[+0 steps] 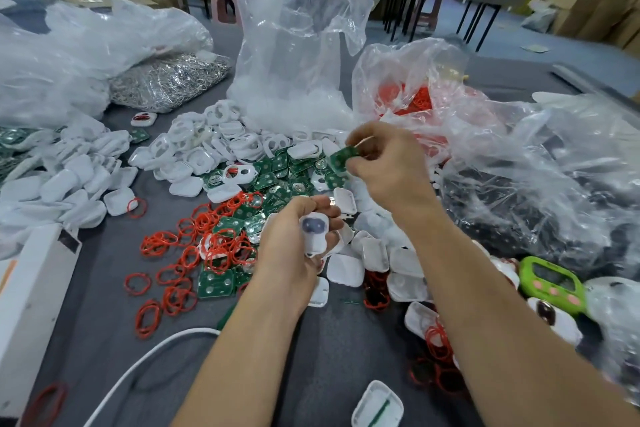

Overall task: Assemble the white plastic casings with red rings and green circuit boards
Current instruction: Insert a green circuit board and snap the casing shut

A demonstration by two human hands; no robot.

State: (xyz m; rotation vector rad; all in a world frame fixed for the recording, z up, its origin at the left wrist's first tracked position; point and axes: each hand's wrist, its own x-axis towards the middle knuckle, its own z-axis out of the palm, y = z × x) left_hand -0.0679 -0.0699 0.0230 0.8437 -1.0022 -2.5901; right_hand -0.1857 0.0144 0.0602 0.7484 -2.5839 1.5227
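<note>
Left hand (294,246): head view, lower centre; fingers curled round one white casing (314,232), its two-holed face turned up, raised above the table.
Right hand (388,163): higher and farther out; thumb and fingertips pinching a green circuit board (341,158) by one edge, tilted, clear of the heap below.
Gap: board and held casing apart, not touching.
Casing pile (214,146): loose white shells heaped across the table centre; more at far left and under the right forearm.
Board pile (277,177): green boards lying among the casings, just beyond the left hand.
Red rings (194,243): spread loose to the left of the left hand, some lying over boards; others near the right forearm.
Table (104,305): grey surface under everything.
Clear bag (294,56): upright behind the casing pile, mouth open.
Red-filled bag (415,97): just right of the clear bag, behind the right hand.
Metal-parts bag (169,80): left of the clear bag, lying flat, silvery contents; exact parts too small to tell.
Green timer (550,284): right of the right forearm, display up, digits unreadable.
White cable (138,361): curving over the table at bottom left.
White box (31,288): at the left edge.
Single casing (377,406): at the bottom edge, open side up, thin green strip inside.
</note>
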